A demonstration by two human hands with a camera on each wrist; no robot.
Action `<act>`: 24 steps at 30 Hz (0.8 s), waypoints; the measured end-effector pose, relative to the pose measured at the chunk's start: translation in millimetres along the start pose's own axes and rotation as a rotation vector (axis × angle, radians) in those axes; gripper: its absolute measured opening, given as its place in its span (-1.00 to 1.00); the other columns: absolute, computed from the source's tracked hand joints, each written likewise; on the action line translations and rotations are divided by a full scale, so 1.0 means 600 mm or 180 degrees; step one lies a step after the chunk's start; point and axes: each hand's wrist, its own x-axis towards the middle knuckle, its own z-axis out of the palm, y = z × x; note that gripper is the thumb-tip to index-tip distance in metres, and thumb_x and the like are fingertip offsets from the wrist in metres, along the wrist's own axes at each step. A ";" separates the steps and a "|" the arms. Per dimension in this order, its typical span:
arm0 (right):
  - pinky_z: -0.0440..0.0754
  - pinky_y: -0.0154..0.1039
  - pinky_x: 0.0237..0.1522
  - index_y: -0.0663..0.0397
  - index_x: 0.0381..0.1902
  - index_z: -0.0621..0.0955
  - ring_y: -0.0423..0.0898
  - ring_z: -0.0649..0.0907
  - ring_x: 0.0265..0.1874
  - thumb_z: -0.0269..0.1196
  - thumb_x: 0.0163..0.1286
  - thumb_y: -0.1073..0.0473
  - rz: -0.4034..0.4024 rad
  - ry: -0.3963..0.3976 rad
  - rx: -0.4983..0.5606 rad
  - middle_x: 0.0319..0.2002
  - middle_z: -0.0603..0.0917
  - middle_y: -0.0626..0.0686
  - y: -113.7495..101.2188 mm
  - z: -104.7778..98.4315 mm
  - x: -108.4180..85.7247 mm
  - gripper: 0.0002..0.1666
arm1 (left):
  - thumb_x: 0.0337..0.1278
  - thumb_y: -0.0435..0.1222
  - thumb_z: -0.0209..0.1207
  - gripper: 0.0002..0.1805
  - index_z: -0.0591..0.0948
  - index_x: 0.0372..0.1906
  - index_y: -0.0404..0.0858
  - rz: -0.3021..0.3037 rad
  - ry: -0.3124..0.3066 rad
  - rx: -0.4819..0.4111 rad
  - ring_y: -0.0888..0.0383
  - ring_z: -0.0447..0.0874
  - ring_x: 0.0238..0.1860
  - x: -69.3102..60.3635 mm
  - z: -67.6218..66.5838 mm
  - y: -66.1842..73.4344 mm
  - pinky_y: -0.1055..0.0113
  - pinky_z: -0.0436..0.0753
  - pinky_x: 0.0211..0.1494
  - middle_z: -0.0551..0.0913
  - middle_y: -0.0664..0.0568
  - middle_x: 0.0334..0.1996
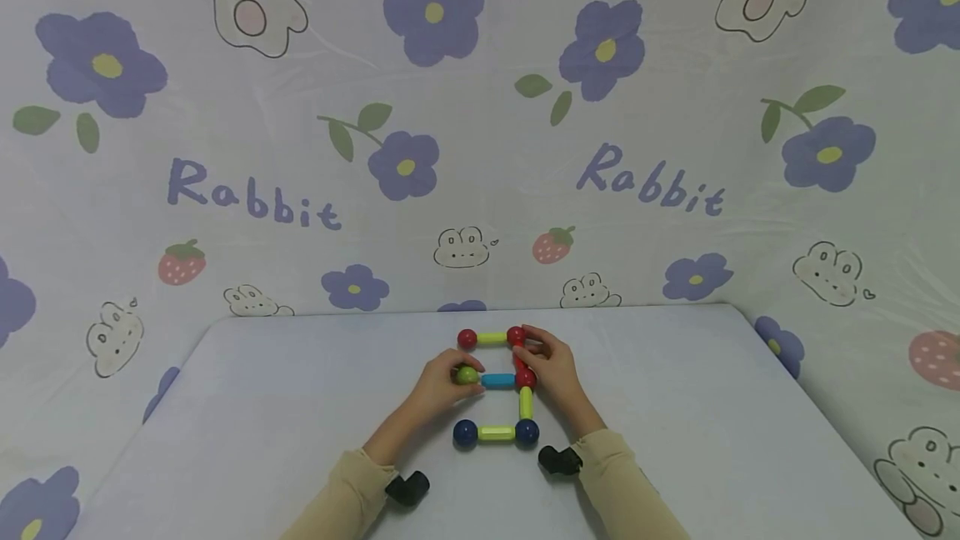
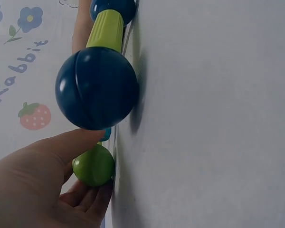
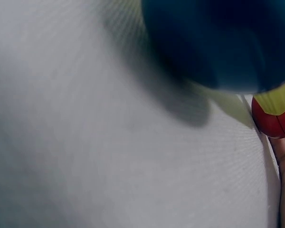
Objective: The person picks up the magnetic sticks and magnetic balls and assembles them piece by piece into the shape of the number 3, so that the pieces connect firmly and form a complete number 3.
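Note:
A flat figure of toy building balls and rods lies on the table in the head view. My left hand [image 1: 441, 380] holds the green ball [image 2: 94, 165] between thumb and fingers, at the left end of the blue rod [image 1: 498, 380]. My right hand [image 1: 553, 365] grips the red rod [image 1: 519, 359] near the upper red ball [image 1: 515, 335], which its fingers partly cover. The blue rod's right end meets the lower red ball [image 1: 526, 378]. In the right wrist view, right-hand fingers [image 3: 284, 154] show beyond a red ball [image 3: 274, 116].
Another red ball [image 1: 467, 338] ends the top yellow-green rod [image 1: 492, 338]. Nearer me, two dark blue balls [image 1: 465, 432] are joined by a yellow-green rod [image 1: 497, 433]. An upright yellow-green rod [image 1: 526, 403] links upward. A patterned cloth [image 1: 480, 107] hangs behind the white table [image 1: 300, 407].

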 end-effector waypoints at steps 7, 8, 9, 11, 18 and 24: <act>0.66 -0.16 0.08 -0.10 0.29 0.50 -0.04 0.61 0.04 0.33 0.31 0.08 0.0018 -0.0010 0.0020 0.24 0.57 0.06 -0.003 0.001 -0.001 -0.42 | -0.02 -0.30 0.42 -0.72 0.69 -0.14 -0.12 -0.0018 -0.0037 0.0045 0.11 0.53 -0.02 0.004 0.004 -0.005 0.16 0.55 0.16 0.61 -0.02 -0.07; 0.67 -0.17 0.07 -0.09 0.29 0.50 -0.04 0.61 0.04 0.33 0.32 0.08 0.0003 -0.0008 0.0002 0.25 0.57 0.07 -0.003 0.001 -0.002 -0.42 | -0.03 -0.30 0.42 -0.72 0.69 -0.13 -0.12 -0.0023 -0.0035 0.0042 0.11 0.54 -0.01 0.004 0.004 -0.005 0.16 0.55 0.16 0.61 -0.02 -0.07; 0.67 -0.17 0.06 -0.09 0.30 0.50 -0.04 0.61 0.04 0.32 0.32 0.08 -0.0009 -0.0007 -0.0011 0.25 0.57 0.07 -0.003 0.001 -0.002 -0.42 | -0.03 -0.29 0.42 -0.71 0.70 -0.13 -0.12 -0.0016 -0.0034 0.0055 0.11 0.54 -0.02 0.004 0.004 -0.005 0.16 0.55 0.15 0.60 -0.02 -0.07; 0.67 -0.18 0.05 -0.07 0.30 0.50 -0.03 0.61 0.03 0.33 0.32 0.09 -0.0041 0.0003 -0.0025 0.24 0.57 0.09 -0.002 0.001 -0.002 -0.41 | -0.04 -0.29 0.43 -0.71 0.70 -0.12 -0.13 0.0015 -0.0033 0.0096 0.11 0.54 -0.03 0.006 0.006 -0.004 0.17 0.55 0.13 0.60 -0.03 -0.09; 0.67 -0.14 0.07 -0.07 0.29 0.51 -0.03 0.62 0.03 0.33 0.31 0.08 -0.0086 0.0018 -0.0025 0.24 0.58 0.09 0.002 0.001 0.000 -0.42 | -0.03 -0.27 0.42 -0.73 0.69 -0.15 -0.15 0.0156 -0.0033 0.0417 0.14 0.52 -0.07 0.011 0.012 -0.006 0.21 0.53 0.09 0.60 -0.02 -0.13; 0.69 -0.21 0.00 -0.05 0.28 0.52 -0.05 0.63 0.00 0.33 0.31 0.11 -0.0133 0.0057 -0.0065 0.22 0.59 0.09 0.003 0.001 -0.001 -0.43 | 0.01 -0.26 0.41 -0.74 0.67 -0.16 -0.18 0.0217 -0.0037 0.0494 0.12 0.51 -0.07 0.011 0.013 -0.002 0.20 0.53 0.08 0.60 -0.03 -0.12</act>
